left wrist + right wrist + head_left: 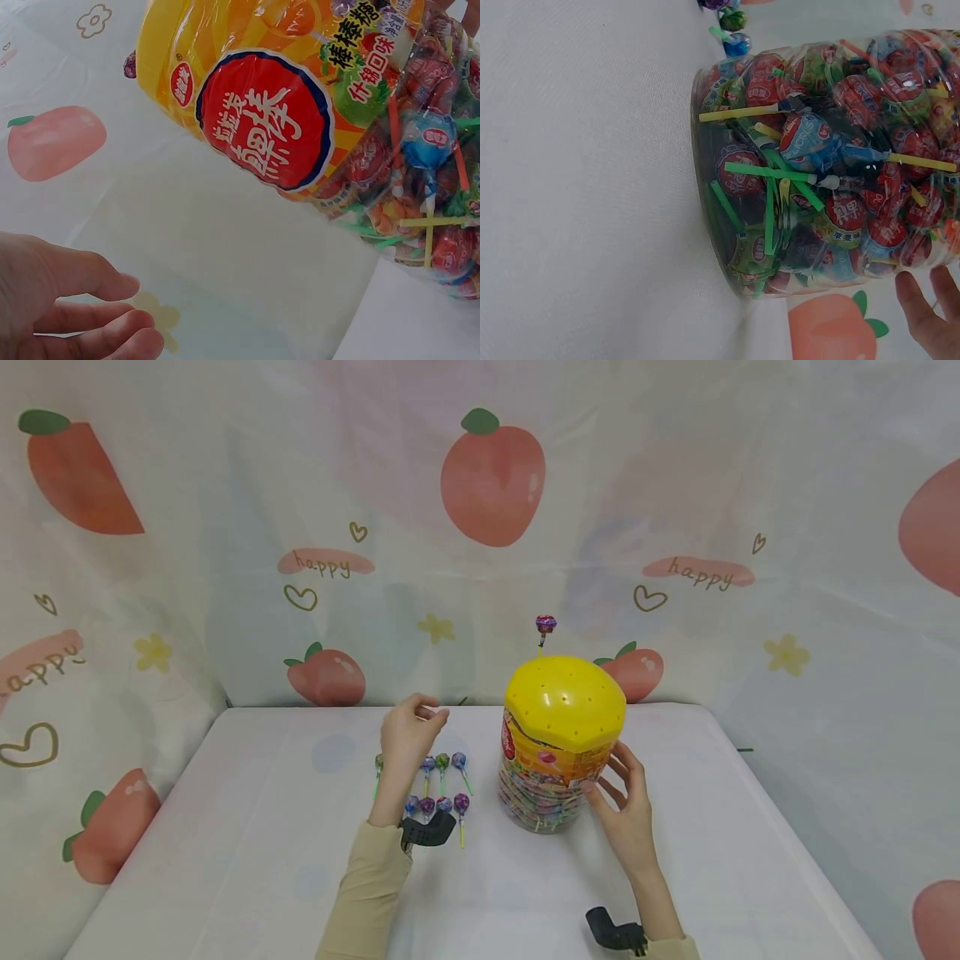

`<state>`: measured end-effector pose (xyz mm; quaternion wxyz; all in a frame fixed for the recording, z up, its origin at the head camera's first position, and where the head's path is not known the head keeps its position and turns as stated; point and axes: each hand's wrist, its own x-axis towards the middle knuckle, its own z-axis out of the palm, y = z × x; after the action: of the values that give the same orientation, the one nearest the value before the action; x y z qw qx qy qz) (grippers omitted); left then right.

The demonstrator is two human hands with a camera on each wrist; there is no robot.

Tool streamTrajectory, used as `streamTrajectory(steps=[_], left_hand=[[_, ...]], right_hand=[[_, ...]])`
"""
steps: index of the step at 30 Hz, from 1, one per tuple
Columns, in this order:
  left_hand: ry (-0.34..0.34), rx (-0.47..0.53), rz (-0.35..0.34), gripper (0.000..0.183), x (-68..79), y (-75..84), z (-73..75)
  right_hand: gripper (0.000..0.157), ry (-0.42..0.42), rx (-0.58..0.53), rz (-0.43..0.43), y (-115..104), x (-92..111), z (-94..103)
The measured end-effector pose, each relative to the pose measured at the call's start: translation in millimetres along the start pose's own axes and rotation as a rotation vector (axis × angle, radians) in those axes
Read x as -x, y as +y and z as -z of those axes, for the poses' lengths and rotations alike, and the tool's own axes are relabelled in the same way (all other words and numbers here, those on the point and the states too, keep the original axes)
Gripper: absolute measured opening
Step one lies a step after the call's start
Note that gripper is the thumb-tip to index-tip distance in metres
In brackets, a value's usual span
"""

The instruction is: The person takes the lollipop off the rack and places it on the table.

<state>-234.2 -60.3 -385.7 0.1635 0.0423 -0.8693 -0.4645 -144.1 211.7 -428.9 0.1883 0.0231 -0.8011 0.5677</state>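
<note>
A large clear jar [538, 802] full of wrapped lollipops stands upright on the table, under a yellow lid [566, 702] dotted with small holes. One purple-red lollipop [546, 624] rises head up at the lid's back edge, its stick pointing down. My right hand [628, 814] touches the jar's right side, thumb toward the front and fingers spread along the side. To the jar's left, my left hand [411, 735] is in the air with loosely bent fingers and holds nothing. Its thumb [112, 285] stands apart from the fingers in the left wrist view.
Several lollipops [461, 804] lie in two rows on the white-covered table [247, 843], left of the jar and partly hidden by my left forearm. Behind the table hangs a fruit-print cloth [420, 485].
</note>
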Motion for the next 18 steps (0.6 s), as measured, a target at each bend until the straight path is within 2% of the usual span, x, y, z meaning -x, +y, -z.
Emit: streamTrajectory(steps=[8, 13, 18], left_hand=[[-0.046, 0.007, -0.050, 0.021, -15.0, 28.1, -4.5], [-0.052, 0.026, -0.077, 0.021, -21.3, 47.1, -10.3], [-0.053, 0.017, -0.131, 0.020, -25.9, 64.3, -16.4]], right_hand=[[0.070, 0.000, 0.011, -0.009, -1.4, -0.5, 0.5], [0.070, -0.002, 0.016, -0.008, -1.9, -0.1, 0.8], [0.071, -0.005, 0.022, -0.002, -2.3, 0.7, 0.4]])
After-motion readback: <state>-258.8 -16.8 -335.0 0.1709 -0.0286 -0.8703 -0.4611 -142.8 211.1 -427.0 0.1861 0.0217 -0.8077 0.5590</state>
